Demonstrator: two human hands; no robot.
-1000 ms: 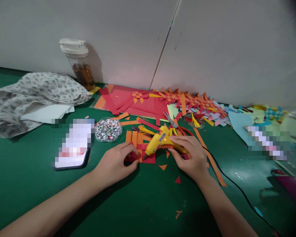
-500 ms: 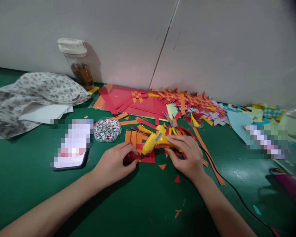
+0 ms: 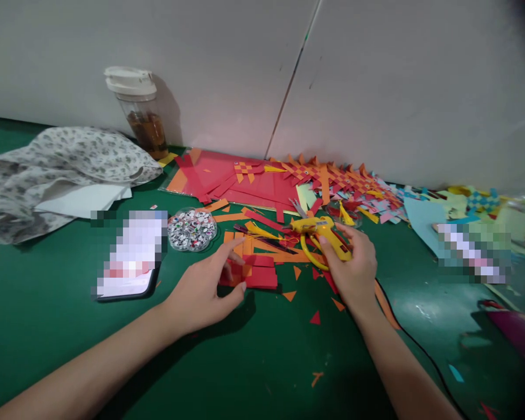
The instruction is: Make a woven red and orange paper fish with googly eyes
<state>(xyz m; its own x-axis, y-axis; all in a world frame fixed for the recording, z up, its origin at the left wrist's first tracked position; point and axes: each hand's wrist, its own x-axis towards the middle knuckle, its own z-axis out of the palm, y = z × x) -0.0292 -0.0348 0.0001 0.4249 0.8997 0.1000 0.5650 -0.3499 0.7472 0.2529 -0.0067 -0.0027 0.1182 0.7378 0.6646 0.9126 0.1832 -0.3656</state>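
- Right hand [image 3: 353, 262] clasped round a smooth yellow plastic glue gun [image 3: 315, 224]
- Left hand [image 3: 203, 287], fingers parted, arched over flat red-and-orange paper strips [image 3: 261, 276], perhaps touching

Green tabletop [image 3: 262, 361], glossy on my feed toward 3 o'clock; clock read from the red-and-orange paper piece [image 3: 262, 274] lying on it. I log a phone [image 3: 129, 256] at 9, screen up; a clear case of googly eyes [image 3: 192, 230] and a patterned cloth [image 3: 91, 153] at 10; a lidded cup [image 3: 142, 116] past 10; red paper sheets [image 3: 254, 189] at 12; a woven-paper heap [image 3: 347, 179] near 2. Loose: red triangle [image 3: 315, 318] at 4, orange scrap [image 3: 317, 378] near 5.
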